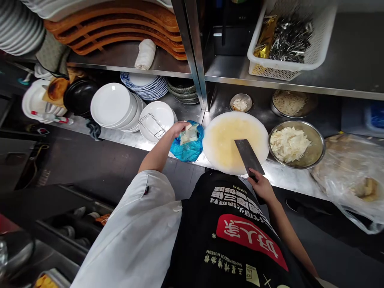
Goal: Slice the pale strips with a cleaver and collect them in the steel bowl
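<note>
In the head view my right hand [260, 184] is wrapped round the handle of a cleaver [249, 157]. The cleaver's wide dark blade rests over the near right part of a round white cutting board [213, 160], whose middle is stained yellow. My left hand [179, 128] is at a blue plastic bag [187, 151] just left of the board. Its fingers are closed on a pale, whitish piece of food [189, 134] at the bag's mouth; what kind it is I cannot tell. Right of the board, a steel bowl [317, 154] holds pale sliced food [289, 144].
Stacked white plates [109, 105] and a wire rack [152, 126] on a white dish stand to the left. Behind the board are a small bowl [241, 103] and a pan of shreds [289, 102]. A metal shelf edge [285, 89] overhangs the counter. A clear plastic bag [351, 168] lies far right.
</note>
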Motion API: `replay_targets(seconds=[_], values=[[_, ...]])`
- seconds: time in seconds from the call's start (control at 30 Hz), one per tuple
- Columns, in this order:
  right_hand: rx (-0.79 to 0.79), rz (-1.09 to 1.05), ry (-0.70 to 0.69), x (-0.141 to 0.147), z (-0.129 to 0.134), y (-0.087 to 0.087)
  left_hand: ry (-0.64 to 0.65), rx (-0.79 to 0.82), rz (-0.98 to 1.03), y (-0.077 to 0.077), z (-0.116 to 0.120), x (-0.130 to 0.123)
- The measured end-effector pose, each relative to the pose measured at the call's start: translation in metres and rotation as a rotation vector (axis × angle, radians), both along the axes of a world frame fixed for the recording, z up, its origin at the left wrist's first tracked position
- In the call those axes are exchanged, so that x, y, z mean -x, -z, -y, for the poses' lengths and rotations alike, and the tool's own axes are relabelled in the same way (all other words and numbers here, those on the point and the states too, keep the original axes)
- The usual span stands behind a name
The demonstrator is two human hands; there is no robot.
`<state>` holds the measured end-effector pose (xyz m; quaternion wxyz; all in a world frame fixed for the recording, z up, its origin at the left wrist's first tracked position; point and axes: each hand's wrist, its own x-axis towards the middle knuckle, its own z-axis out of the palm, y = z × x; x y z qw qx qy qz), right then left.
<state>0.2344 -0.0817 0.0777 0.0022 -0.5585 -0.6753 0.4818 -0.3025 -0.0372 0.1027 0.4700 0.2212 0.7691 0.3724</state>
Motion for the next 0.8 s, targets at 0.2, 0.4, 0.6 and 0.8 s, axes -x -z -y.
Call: replay_targets(seconds=[0.2,0.4,0.6,0.8], values=[[0.188,-0.324,0.172,-0.013,-0.013,0.001,0.092,-0.254,0.098,-0.056,-0.004,-0.020],[0.360,-0.539,0.322,-0.031,-0.025,-0.007,0.296,-0.265,0.134,-0.109,-0.030,-0.077],[0.332,-0.525,0.320,-0.049,-0.018,-0.009,0.519,-0.223,0.271,-0.076,-0.085,-0.164],[0.360,-0.482,0.322,-0.059,-0.007,-0.008,0.630,0.084,0.321,0.008,-0.109,-0.244]])
